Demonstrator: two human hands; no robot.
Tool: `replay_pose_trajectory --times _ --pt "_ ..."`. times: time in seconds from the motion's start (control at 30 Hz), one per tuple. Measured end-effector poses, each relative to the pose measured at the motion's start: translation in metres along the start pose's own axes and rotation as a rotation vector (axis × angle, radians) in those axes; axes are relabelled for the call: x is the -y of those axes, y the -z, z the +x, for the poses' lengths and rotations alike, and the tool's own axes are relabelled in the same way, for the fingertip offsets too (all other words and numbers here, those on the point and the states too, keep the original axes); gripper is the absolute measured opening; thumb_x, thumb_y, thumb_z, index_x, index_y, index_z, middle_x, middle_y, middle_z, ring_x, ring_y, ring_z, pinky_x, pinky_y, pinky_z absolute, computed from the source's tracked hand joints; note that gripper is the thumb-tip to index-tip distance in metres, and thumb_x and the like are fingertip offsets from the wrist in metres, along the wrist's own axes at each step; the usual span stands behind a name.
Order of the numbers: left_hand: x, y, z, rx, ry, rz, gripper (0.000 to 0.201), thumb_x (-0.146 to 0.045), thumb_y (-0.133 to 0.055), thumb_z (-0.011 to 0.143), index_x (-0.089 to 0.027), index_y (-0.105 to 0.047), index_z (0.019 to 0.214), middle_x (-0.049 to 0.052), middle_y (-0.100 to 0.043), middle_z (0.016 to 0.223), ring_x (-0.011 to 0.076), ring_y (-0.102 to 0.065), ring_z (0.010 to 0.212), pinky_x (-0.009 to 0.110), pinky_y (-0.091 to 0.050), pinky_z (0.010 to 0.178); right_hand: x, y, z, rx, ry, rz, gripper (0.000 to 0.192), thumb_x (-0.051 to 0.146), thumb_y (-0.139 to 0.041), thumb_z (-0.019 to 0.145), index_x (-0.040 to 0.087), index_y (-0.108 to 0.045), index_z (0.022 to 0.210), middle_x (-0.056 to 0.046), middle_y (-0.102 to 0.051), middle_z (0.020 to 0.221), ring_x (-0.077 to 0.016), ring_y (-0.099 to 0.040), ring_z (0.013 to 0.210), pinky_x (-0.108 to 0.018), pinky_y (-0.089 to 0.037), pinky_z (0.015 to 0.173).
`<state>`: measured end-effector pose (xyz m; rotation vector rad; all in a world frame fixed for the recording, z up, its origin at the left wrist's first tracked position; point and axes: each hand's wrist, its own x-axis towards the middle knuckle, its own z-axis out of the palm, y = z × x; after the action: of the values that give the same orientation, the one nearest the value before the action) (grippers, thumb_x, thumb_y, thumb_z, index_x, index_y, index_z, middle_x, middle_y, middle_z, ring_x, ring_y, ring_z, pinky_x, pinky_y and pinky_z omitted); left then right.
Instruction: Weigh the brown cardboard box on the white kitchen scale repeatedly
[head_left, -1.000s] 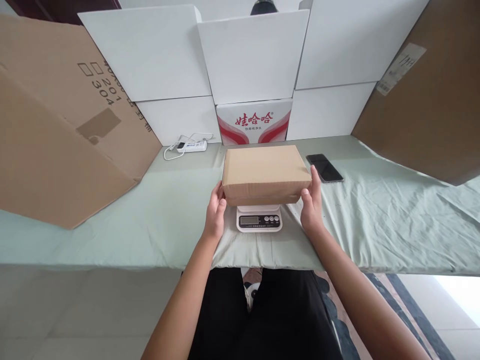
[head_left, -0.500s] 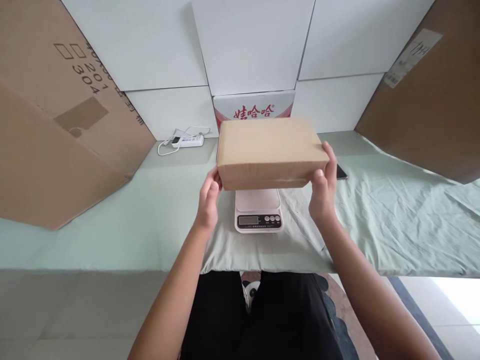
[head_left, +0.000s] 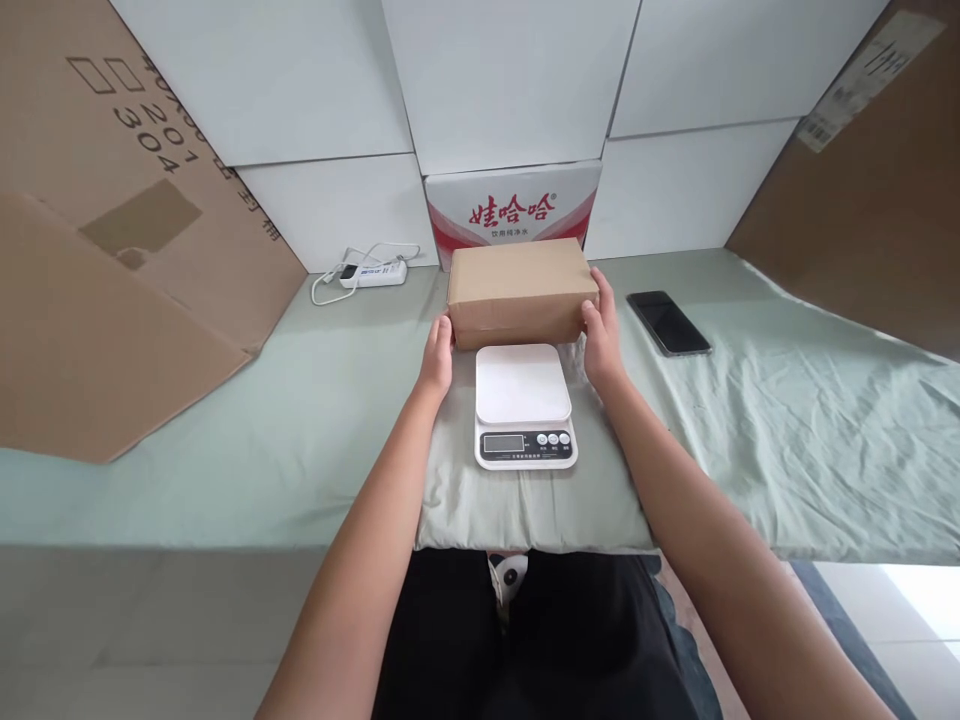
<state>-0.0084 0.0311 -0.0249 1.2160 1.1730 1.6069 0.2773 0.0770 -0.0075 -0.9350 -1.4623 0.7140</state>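
Between my two hands is a closed brown cardboard box (head_left: 521, 285), just behind a white kitchen scale (head_left: 523, 385). My left hand (head_left: 438, 352) grips the box's left end, its thumb at the front corner. On the opposite end my right hand (head_left: 600, 325) presses with the thumb toward the front and fingers behind. The scale's platform has nothing on it, and its display looks blank. Whether the box rests on the cloth or is held slightly above it, I cannot tell.
Behind the box stands a white and red carton (head_left: 514, 205). A black phone (head_left: 667, 322) lies to the right, and a white power strip (head_left: 373, 273) with a cable to the left. Large cardboard sheets (head_left: 142, 260) flank the green cloth (head_left: 300, 440) on both sides.
Both hands have carried the box away from me and lower, from over the scale to behind it. The scale's platform and the phone now show fully.
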Motion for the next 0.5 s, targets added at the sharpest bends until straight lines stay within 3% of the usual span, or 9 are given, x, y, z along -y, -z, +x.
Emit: replay_pose_trajectory --times 0.17,0.27,0.5 --pt "-0.002 -0.003 -0.003 0.031 0.034 -0.024 0.098 -0.108 -0.056 0.087 -0.026 -0.075 0.139 0.014 -0.076 0.164 0.0401 -0.055 0.172 0.052 -0.046 0.142 -0.008 0.001 0.0 -0.018 -0.031 0.027 0.089 0.085 -0.059 0.097 0.033 -0.049 0.168 -0.01 -0.051 0.184 -0.0377 -0.043 0.175 -0.064 -0.031 0.15" --pt "-0.002 -0.002 -0.003 0.008 0.062 -0.022 0.095 -0.103 -0.055 0.093 -0.027 -0.074 0.147 0.014 -0.071 0.171 0.0387 -0.051 0.175 0.051 -0.044 0.144 -0.013 0.001 -0.001 -0.023 -0.051 0.028 0.084 0.081 -0.058 0.099 0.033 -0.049 0.168 -0.011 -0.06 0.174 -0.0383 -0.054 0.166 -0.066 -0.038 0.145" --pt "-0.009 0.011 0.004 -0.103 0.142 -0.01 0.095 -0.09 -0.034 0.108 -0.028 -0.05 0.177 0.011 -0.05 0.19 0.028 -0.039 0.182 0.044 -0.038 0.147 -0.027 0.019 0.003 -0.184 -0.156 0.016 0.079 0.073 -0.049 0.105 0.04 -0.04 0.176 -0.012 -0.063 0.172 -0.0361 -0.061 0.162 -0.069 -0.046 0.138"
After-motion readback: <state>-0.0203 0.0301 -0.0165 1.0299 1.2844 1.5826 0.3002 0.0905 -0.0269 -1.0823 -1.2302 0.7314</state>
